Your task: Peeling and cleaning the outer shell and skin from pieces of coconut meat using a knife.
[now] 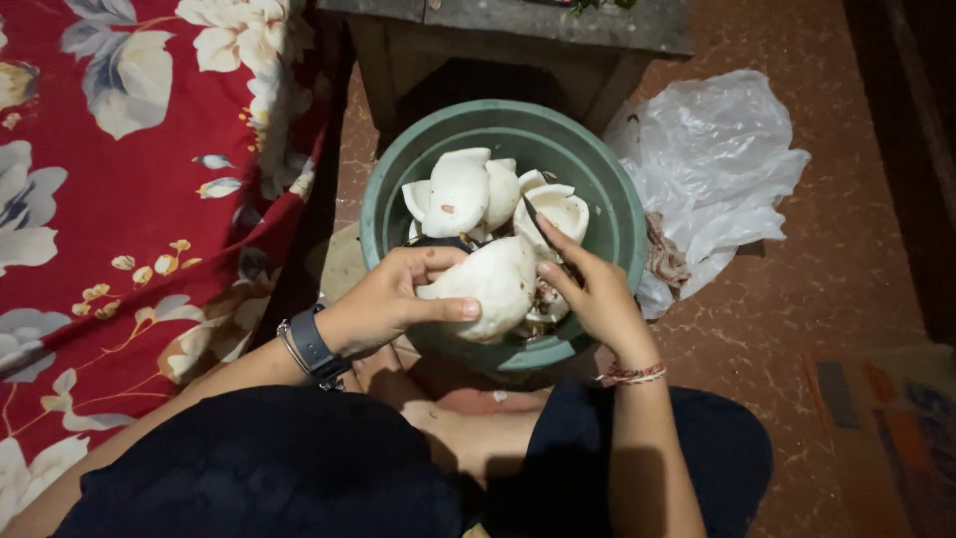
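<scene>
While our left hand (383, 299) grasps a smooth, rounded white coconut piece (488, 284), our right hand (597, 294) grips a knife (538, 224). Both are held over a round green basin (617, 219) of curved white pieces.

Speckled reddish floor (797, 299), wooden stool (518, 40)

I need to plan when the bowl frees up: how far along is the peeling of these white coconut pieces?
Done: several peeled white coconut pieces lie piled in the round green plastic bowl. In hand: the left hand grips a large white coconut piece while the right hand works a dark-bladed knife against it. Left: brown shavings sit below; I cannot tell how many unpeeled pieces remain.
</scene>
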